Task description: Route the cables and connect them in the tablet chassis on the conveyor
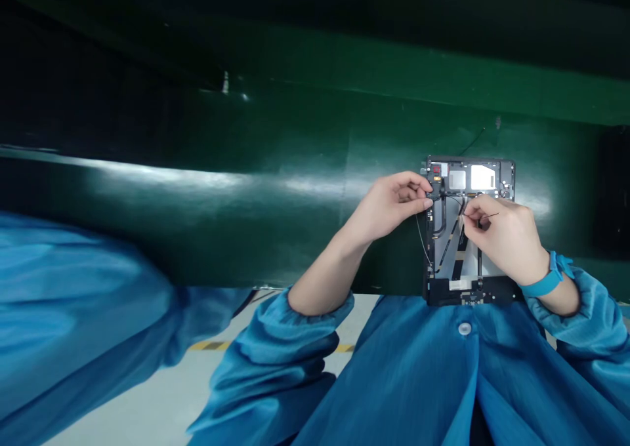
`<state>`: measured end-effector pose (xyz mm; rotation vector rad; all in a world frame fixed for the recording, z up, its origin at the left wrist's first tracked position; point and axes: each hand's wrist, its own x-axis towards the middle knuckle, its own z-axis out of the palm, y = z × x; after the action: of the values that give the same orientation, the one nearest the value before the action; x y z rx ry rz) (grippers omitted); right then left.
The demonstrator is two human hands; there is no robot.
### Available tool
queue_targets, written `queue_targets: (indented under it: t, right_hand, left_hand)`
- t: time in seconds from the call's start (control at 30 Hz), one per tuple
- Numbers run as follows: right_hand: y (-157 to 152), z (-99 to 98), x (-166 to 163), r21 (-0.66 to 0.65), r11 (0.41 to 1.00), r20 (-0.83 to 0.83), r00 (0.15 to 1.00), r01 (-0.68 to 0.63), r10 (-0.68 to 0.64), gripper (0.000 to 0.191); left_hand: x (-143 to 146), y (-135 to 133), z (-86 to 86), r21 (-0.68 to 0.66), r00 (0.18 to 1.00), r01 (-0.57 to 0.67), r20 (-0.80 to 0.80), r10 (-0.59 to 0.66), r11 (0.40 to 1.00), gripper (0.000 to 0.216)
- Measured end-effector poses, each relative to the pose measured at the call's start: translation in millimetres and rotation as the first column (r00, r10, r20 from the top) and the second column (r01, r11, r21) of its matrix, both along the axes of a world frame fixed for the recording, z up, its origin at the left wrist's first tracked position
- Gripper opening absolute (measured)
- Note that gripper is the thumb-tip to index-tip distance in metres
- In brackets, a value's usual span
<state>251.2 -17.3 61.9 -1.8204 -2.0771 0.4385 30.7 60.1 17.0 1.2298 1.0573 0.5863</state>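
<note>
An opened tablet (pixel 472 243) lies on the green bench at its near edge, its inner boards, flat cables and silvery panel exposed. At its upper left edge, my left hand (pixel 394 200) has its thumb and fingers closed around a thin cable (pixel 420 233), which loops outside the frame's left side. The exact grip point is partly hidden by the fingertips. Over the middle of the tablet, my right hand (pixel 506 233) pinches a thin dark wire, whose end sticks out past the fingers. A blue band circles the right wrist.
The green bench top (pixel 295 236) stretches left and beyond the tablet. A dark wire (pixel 473 141) lies just behind the device. At the left, another person's blue sleeve (pixel 88 315) reaches close to the bench edge. Pale floor with a yellow-black stripe (pixel 211 345) shows below.
</note>
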Motion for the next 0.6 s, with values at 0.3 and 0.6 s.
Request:
queue_targets:
  t: [0.3,0.6]
  right_hand:
    - [-4.4,-9.9,5.0,0.02,1.0,-0.081,0.997,0.012,-0.011,0.013]
    - [-2.7,-11.5,15.2,0.058,0.998,-0.133,0.991,0.013,-0.005,0.013]
  left_hand:
    - [13.8,-20.6,-4.8,0.029,0.974,-0.222,0.046,0.221,0.975,0.018]
    - [13.2,8.5,30.4,0.299,0.902,0.224,-0.425,-0.08,0.928,0.005]
